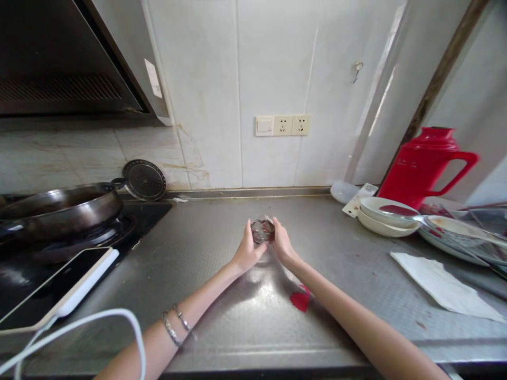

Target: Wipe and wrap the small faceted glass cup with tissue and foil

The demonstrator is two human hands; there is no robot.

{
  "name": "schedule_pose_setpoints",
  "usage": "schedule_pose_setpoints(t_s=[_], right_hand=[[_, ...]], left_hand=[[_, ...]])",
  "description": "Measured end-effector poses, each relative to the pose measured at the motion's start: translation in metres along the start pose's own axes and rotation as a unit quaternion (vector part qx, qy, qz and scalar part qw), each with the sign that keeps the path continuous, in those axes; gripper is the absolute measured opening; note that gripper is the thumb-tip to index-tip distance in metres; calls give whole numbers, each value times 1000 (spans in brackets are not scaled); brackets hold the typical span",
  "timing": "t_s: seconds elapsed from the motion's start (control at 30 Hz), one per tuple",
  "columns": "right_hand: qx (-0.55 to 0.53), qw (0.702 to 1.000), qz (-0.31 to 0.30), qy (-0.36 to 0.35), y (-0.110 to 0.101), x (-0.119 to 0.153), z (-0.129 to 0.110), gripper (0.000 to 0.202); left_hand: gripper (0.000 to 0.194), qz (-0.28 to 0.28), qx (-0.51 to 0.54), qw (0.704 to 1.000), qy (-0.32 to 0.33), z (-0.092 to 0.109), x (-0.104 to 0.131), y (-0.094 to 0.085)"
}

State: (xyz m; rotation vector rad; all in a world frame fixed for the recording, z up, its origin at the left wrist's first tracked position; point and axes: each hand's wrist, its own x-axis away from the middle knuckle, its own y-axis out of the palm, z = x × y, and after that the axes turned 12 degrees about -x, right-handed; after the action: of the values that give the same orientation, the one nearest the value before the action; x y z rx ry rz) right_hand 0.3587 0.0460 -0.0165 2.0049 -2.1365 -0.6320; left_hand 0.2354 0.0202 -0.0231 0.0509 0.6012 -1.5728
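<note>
A small round, shiny object (262, 231), see-through or silvery with dark and red patches, is between my two hands above the middle of the steel counter. I cannot make out its exact kind. My left hand (249, 249) clasps it from the left, thumb along the near side. From the right my right hand (282, 243) presses against it, fingers pointing away from me. A flat red scrap (301, 299) lies on the counter beside my right forearm. Two silver bracelets (174, 324) circle my left forearm.
At left, a steel pan (79, 208) sits on the black stove (152, 216); a phone (59, 287) with a white cable (114, 312) is nearer. At right are a red thermos (420, 169), stacked bowls (388, 224) and a white napkin (443, 285). Sockets (292, 125) are on the tiled wall.
</note>
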Motion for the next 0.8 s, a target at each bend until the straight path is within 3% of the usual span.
schedule_pose_setpoints(t_s=[0.1, 0.27, 0.37, 0.5, 0.63, 0.8], right_hand=[[-43, 998, 17, 38, -9, -11, -8, 58], [-92, 991, 19, 99, -10, -14, -19, 47], [-93, 987, -13, 129, -8, -11, -20, 44], [-45, 991, -53, 111, -8, -8, -18, 50], [-45, 993, -39, 98, -7, -8, -18, 53], [-30, 997, -31, 60, -4, -4, -22, 54]], left_hand=[[82, -54, 48, 997, 4, 2, 0, 0], [95, -54, 40, 997, -30, 3, -5, -7], [98, -71, 23, 997, -13, 1, -5, -10], [85, -88, 17, 995, 46, 0, -3, -12], [73, -95, 27, 995, 31, 8, 0, -14], [71, -47, -10, 999, 21, 17, 1, -15]])
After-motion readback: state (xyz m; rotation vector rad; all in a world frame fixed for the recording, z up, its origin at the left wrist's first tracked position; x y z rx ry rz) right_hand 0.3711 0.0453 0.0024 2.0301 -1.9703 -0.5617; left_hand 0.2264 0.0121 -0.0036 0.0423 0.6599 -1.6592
